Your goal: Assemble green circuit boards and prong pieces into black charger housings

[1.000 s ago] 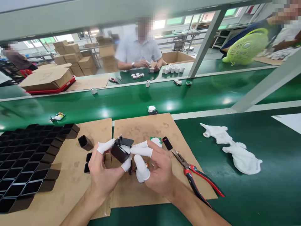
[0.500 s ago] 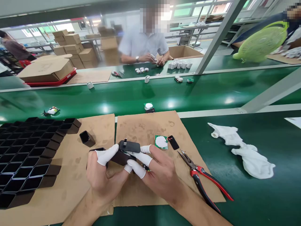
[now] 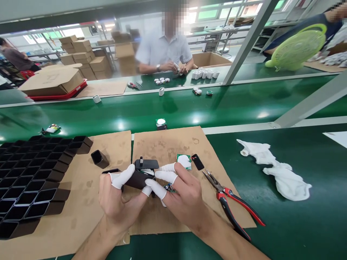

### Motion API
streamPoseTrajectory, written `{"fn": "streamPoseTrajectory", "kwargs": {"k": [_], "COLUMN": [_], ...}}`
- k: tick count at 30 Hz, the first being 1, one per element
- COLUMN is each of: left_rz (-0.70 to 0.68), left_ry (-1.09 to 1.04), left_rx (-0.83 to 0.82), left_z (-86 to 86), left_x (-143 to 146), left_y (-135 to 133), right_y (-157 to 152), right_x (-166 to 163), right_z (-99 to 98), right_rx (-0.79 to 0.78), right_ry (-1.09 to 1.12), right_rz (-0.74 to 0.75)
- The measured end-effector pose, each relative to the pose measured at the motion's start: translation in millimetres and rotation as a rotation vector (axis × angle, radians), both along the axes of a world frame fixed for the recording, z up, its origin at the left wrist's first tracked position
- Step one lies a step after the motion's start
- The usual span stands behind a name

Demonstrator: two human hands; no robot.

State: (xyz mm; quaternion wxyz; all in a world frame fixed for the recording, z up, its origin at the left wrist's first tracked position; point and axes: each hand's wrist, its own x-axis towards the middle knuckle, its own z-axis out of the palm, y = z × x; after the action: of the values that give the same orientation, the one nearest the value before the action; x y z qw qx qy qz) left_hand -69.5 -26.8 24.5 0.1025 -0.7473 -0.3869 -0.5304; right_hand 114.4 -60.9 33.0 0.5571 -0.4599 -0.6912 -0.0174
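A black plastic housing (image 3: pixel 136 179) is held low over the cardboard by both hands. At its far edge a flat black cap (image 3: pixel 150 164) with a metal prong stands raised, and white material shows in the gap. My left hand (image 3: pixel 121 202) is closed around the housing's left part. My right hand (image 3: pixel 184 198) pinches its right end, white finger cots on the fingertips. Beneath the right fingers part of a circuit board (image 3: pixel 169 187) shows, mostly hidden. Beyond that hand lies a green board with a white pad (image 3: pixel 184 161), wired to a black cap (image 3: pixel 197 162).
Red-and-black long-nose pliers (image 3: pixel 225 195) lie right of my hands, with white gloves (image 3: pixel 273 169) further right. Many black housings (image 3: pixel 35 180) stand at left, one (image 3: pixel 99 159) apart. A green conveyor belt (image 3: pixel 130 113) carries small parts; across it a person (image 3: pixel 165 54) works.
The cap has tilted up from the housing, and the gap beneath it is wider. More of the circuit board under my right hand shows. Parts on the belt have shifted left.
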Motion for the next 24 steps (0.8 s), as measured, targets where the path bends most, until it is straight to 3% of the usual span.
{"fn": "streamPoseTrajectory", "kwargs": {"k": [8,24], "left_rz": [0.002,0.034], "left_ry": [0.013,0.047], "left_rx": [-0.033,-0.009], "left_z": [-3.1,-4.9], "left_x": [-3.8,-5.3], "left_y": [-3.2,-6.2], "right_y": [-0.7,-1.7], "right_x": [1.4,0.5], "right_z": [0.8,1.6], "right_rx": [-0.077,-0.076], "right_ry": [-0.024,-0.045], "right_rz": [0.079,0.010]}}
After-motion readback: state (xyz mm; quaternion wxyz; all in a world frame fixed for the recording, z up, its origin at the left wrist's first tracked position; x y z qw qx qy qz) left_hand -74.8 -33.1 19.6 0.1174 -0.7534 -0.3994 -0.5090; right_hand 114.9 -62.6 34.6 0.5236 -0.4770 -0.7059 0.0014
